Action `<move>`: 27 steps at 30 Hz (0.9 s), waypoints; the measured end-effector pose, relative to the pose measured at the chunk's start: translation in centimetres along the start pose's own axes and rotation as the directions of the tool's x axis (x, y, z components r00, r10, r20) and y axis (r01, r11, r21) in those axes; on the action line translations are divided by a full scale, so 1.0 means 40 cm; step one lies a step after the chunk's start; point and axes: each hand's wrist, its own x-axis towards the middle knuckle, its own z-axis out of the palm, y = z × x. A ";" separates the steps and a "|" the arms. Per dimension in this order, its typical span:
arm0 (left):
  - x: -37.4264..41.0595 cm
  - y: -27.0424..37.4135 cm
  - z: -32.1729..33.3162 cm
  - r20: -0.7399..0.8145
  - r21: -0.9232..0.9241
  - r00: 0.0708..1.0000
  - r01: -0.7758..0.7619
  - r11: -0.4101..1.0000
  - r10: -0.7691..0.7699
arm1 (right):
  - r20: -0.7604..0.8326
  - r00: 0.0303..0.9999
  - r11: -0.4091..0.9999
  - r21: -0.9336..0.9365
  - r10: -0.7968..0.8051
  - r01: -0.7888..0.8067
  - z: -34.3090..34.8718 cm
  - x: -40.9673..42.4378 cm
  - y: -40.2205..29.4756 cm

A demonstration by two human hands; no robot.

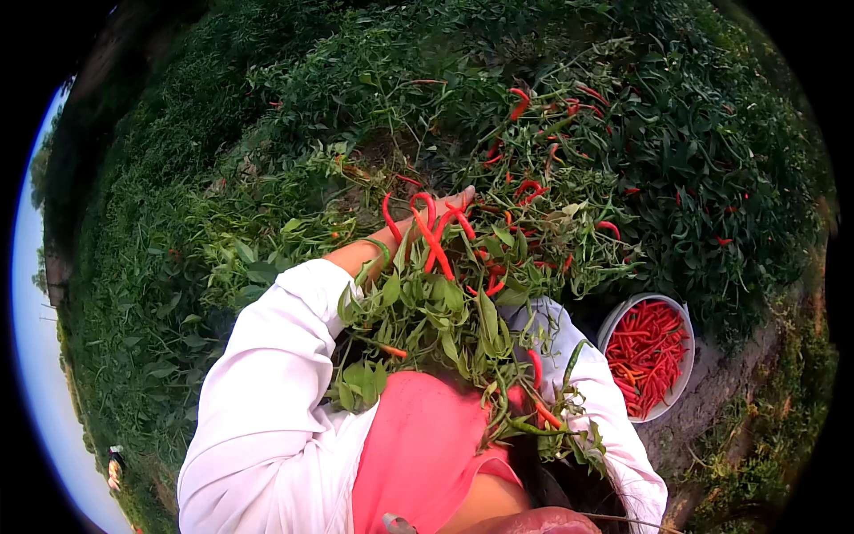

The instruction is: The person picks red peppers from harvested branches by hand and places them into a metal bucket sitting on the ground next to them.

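My left hand (462,197) reaches in among the chilli plants, partly covered by long red chillies (434,243). Whether its fingers grip a stem or fruit cannot be made out. A leafy chilli branch (454,297) with red and green fruit hangs between my arms, close to my chest. My right sleeve (587,380) goes up under the leaves, which hide my right hand. Beyond my left hand, more red chillies (530,190) hang on a drooping plant.
A white bucket (690,360) holding many red chillies (647,347) stands on bare soil (720,374) to my right. Dense chilli plants (727,173) spread ahead and on both sides. Far off at the left edge is a person (115,468).
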 end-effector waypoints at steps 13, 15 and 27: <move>-0.027 -0.159 0.145 -0.165 0.226 0.962 -0.177 0.958 0.216 | -0.101 0.976 0.973 -0.112 0.192 -0.203 -0.196 -0.600 -0.264; -0.022 -0.148 0.144 -0.087 0.351 0.934 -0.297 0.888 0.346 | -0.254 0.963 0.989 0.133 0.094 -0.062 -0.269 -0.655 -0.328; -0.051 -0.161 0.217 -0.167 0.571 0.900 -0.244 0.784 0.402 | -0.638 0.743 0.959 -0.282 -0.200 0.016 -0.409 -0.205 -0.471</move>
